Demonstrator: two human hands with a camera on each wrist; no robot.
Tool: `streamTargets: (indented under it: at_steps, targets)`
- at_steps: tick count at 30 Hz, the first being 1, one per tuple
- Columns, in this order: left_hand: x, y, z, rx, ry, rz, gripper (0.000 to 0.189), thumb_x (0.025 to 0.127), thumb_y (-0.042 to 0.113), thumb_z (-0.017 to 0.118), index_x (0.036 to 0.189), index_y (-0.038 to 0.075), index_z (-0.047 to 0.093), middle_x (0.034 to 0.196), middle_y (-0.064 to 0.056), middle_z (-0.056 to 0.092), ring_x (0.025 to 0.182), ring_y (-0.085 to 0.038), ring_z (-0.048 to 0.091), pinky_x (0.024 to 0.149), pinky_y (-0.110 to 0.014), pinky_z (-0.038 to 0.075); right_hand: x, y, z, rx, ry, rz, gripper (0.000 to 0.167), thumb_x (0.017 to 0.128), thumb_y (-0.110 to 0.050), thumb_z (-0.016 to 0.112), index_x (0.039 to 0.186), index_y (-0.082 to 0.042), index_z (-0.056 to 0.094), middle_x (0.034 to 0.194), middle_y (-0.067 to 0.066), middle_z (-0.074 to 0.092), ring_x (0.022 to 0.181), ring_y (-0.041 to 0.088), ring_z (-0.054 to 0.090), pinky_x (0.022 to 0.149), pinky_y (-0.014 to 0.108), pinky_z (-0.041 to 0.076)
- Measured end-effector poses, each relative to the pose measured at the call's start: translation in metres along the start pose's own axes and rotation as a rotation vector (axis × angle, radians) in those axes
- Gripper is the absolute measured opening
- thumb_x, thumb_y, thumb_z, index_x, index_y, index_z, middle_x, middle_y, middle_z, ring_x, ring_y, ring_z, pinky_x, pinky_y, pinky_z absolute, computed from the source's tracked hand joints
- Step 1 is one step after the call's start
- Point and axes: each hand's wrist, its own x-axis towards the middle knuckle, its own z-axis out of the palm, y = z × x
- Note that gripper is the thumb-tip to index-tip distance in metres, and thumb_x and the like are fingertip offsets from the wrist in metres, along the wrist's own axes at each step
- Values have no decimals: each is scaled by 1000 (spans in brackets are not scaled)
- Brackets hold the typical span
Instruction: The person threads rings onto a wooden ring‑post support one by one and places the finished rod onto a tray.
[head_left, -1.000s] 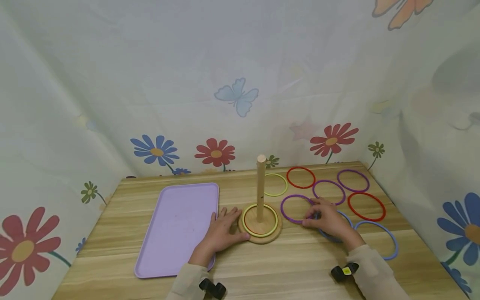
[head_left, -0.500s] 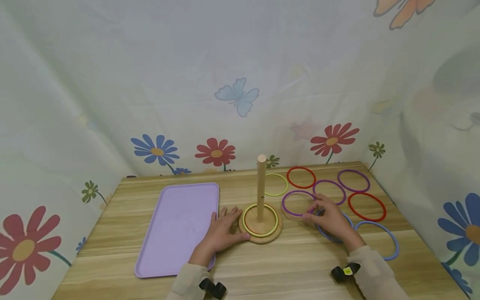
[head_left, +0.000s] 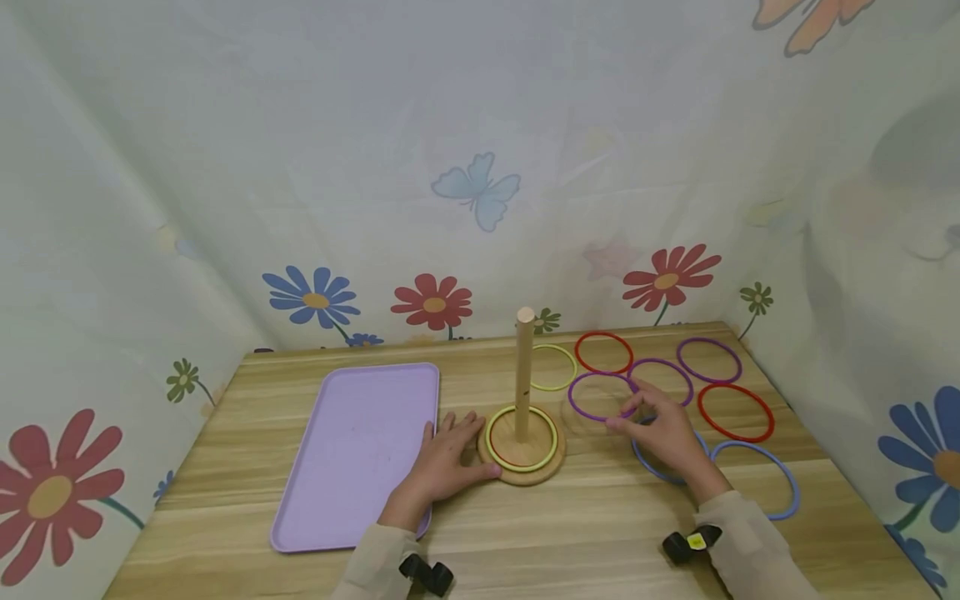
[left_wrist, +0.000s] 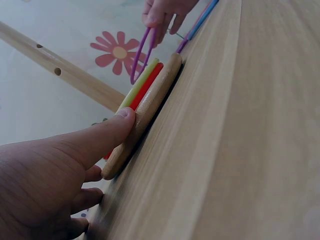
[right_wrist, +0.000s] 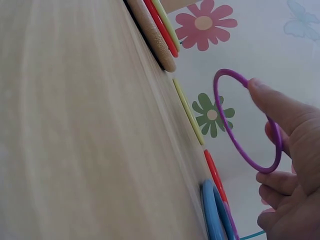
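Head view gives me both hands on or over the bench [head_left: 562, 554]. My left hand [head_left: 442, 471] has its fingers spread and grips nothing; its thumb rests against the edge of the round wooden base [head_left: 524, 479]. I read that as steadying, since the upright peg [head_left: 523, 375] is tall and a knock could shift it. Whether every other fingertip touches the base, I cannot tell.

My right hand [head_left: 663, 429] pinches a purple ring [right_wrist: 216, 90] between thumb and fingers, the other fingers loosely bent. From the right wrist, the ring is clear of the bench, tilted, to the right of the base. Holding it by the near edge seems to make sense: the far side and the whole hole stay unobstructed.

Around the peg's foot lie a yellow-green ring [left_wrist: 138, 85] and a red ring [left_wrist: 146, 87], the yellow-green one on top. A blue ring [right_wrist: 210, 215] lies on the bench below the right hand, handy to reach. The lilac tray [head_left: 352, 458] sits left of the base, beside the left hand.
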Motion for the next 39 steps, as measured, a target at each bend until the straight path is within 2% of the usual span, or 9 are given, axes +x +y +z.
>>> streamTargets:
  at_steps: [8,15,22,30,39]
  targets:
    - [0,1,-1,-12,7,9,94,87,62,79,159,8,48,165,-17,41,155,-52,23,122,-74,4,1,-7,1,49,45,-23,30,83,-17,93,86,-10,64,156,31,47,149,55,35,116,76,26]
    - [0,2,-1,-3,3,5,94,87,61,79,159,9,48,165,-17,41,155,-52,23,122,-74,4,0,-23,-2,72,68,-17,31,81,-15,94,85,-6,64,155,32,48,147,54,39,114,73,33]
    - [0,2,-2,-13,10,4,94,87,62,79,159,9,49,165,-16,42,155,-52,23,122,-74,5,2,-37,-8,84,52,7,31,82,-15,93,87,-5,64,157,30,47,146,55,41,115,74,31]
    - [1,2,-2,-14,8,2,94,87,62,79,159,10,49,165,-15,41,155,-52,23,122,-74,5,7,-52,-17,181,72,-59,30,82,-5,91,87,0,62,156,32,46,148,54,38,119,74,24]
    - [0,2,-2,-14,4,-1,94,87,62,79,159,9,49,166,-15,41,156,-51,23,122,-74,5,11,-67,-28,123,35,-50,31,85,-14,91,90,-4,62,157,29,47,153,48,32,121,70,22]
